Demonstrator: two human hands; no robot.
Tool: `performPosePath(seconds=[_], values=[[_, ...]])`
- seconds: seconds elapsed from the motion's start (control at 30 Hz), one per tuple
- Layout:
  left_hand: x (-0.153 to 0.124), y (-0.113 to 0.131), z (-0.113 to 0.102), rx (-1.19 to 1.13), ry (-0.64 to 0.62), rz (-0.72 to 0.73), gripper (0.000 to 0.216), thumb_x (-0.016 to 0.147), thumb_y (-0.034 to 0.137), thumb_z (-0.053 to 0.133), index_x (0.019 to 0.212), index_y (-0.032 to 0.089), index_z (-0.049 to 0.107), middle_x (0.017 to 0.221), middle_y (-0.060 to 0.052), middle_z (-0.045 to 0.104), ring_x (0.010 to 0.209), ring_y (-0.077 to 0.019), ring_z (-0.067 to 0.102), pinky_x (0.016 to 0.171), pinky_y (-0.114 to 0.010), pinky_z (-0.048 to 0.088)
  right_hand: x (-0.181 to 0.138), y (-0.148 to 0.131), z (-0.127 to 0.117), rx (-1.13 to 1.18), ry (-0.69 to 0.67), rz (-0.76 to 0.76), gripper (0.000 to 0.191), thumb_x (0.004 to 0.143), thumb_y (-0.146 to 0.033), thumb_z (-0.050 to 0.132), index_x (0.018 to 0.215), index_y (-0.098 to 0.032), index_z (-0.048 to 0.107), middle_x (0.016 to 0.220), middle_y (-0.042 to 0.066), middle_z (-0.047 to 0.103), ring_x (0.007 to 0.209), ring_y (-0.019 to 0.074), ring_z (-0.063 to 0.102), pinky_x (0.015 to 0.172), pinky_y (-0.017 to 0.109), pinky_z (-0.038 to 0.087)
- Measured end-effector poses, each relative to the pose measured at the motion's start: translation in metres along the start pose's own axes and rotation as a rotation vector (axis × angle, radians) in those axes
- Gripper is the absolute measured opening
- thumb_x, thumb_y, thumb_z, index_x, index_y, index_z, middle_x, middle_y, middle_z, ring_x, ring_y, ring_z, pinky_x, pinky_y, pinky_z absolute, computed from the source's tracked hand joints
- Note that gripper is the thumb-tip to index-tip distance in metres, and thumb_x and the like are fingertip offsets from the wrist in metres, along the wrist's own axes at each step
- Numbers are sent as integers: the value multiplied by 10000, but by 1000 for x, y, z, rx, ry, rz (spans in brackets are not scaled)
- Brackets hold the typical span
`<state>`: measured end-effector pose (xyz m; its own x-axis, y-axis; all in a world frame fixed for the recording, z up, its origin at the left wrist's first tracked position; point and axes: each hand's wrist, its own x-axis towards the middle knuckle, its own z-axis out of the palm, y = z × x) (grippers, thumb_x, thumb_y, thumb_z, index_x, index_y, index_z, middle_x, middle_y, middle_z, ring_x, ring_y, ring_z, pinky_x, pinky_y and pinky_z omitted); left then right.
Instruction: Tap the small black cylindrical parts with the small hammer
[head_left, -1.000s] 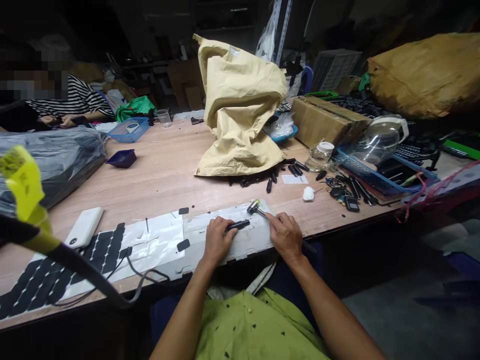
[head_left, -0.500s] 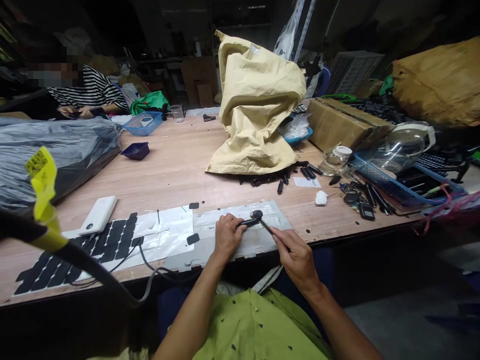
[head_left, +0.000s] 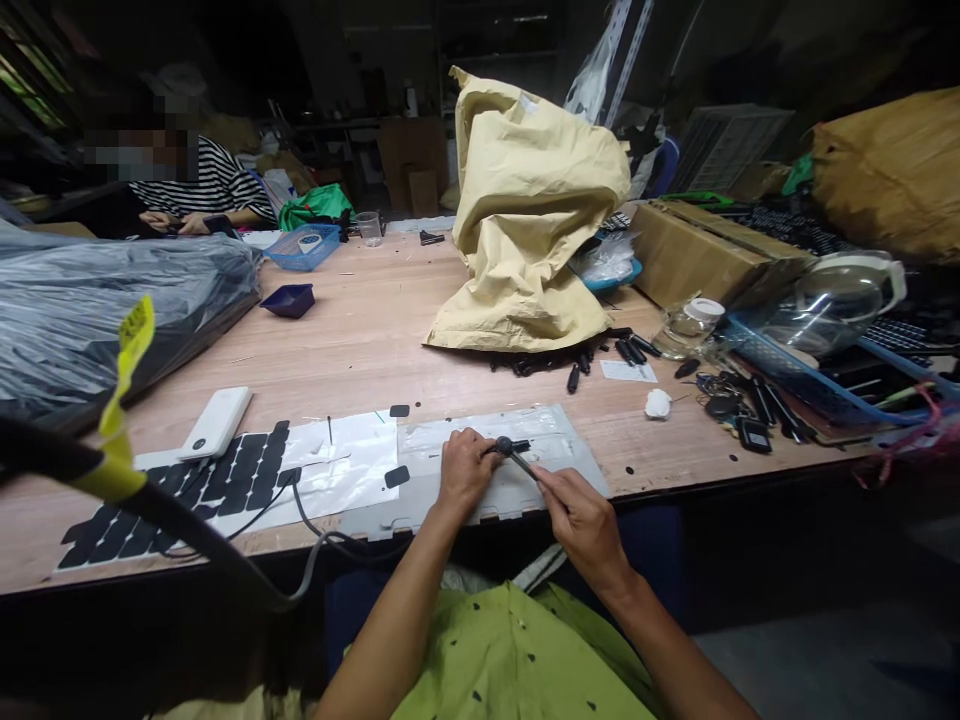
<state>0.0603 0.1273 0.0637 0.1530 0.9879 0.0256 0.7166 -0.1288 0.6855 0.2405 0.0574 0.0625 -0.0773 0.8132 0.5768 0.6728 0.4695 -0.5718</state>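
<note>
On a grey sheet (head_left: pixel 574 470) at the table's front edge, my left hand (head_left: pixel 466 468) is closed round one end of a slim black piece (head_left: pixel 522 445). My right hand (head_left: pixel 581 515) grips the thin handle of a tool with a round dark head (head_left: pixel 505 446). That head overlaps the black piece just beyond my left fingers; whether it presses on it I cannot tell. To the left lies a white sheet (head_left: pixel 367 455) beside a panel of dark cells (head_left: pixel 135 520), with a white power bank (head_left: pixel 217 422) on its upper edge.
A large tan paper bag (head_left: pixel 536 210) stands beyond the hands, with several black pieces (head_left: pixel 574 378) at its foot. Keys (head_left: pixel 752 434), a glass jar (head_left: pixel 694 325) and a blue basket (head_left: pixel 810 375) lie right. A dark cable (head_left: pixel 187 535) crosses the left front. Another person (head_left: pixel 199 185) sits far left.
The tool's round head has moved left along the black piece, closer to my left fingers. More of the piece's far end now shows to its right. The whole view has shifted slightly.
</note>
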Motion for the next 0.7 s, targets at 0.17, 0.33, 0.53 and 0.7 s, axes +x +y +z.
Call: performPosePath(seconds=[0.17, 0.33, 0.53, 0.7], values=[[0, 2, 4, -9, -1, -13, 169, 874, 266, 675, 993, 309, 788, 921, -35, 642, 960, -236, 535, 888, -404, 449, 6, 10, -5, -17, 44, 5, 303, 966, -215, 510, 1152, -288, 737, 907, 39, 736, 830, 169, 695, 770, 285, 556], [-1, 9, 5, -6, -10, -52, 155, 856, 287, 712, 993, 285, 784, 950, -49, 651, 1007, -254, 542, 925, -421, 439, 18, 43, -14, -248, 129, 10, 263, 948, -240, 534, 1067, -273, 766, 833, 43, 696, 761, 178, 635, 686, 286, 474], [-4, 15, 1, -24, -50, -73, 161, 836, 234, 721, 982, 279, 770, 968, -41, 656, 1026, -254, 545, 937, -422, 425, 24, 75, -4, -475, 154, 5, 249, 904, -226, 535, 946, -246, 779, 750, 55, 616, 666, 189, 504, 633, 314, 385], [-7, 14, -2, -27, -90, -53, 168, 830, 230, 716, 985, 275, 764, 968, -37, 663, 1035, -252, 544, 945, -420, 412, 20, 75, 5, -527, 202, 17, 261, 900, -213, 528, 969, -228, 780, 792, 75, 610, 693, 197, 478, 633, 330, 347]])
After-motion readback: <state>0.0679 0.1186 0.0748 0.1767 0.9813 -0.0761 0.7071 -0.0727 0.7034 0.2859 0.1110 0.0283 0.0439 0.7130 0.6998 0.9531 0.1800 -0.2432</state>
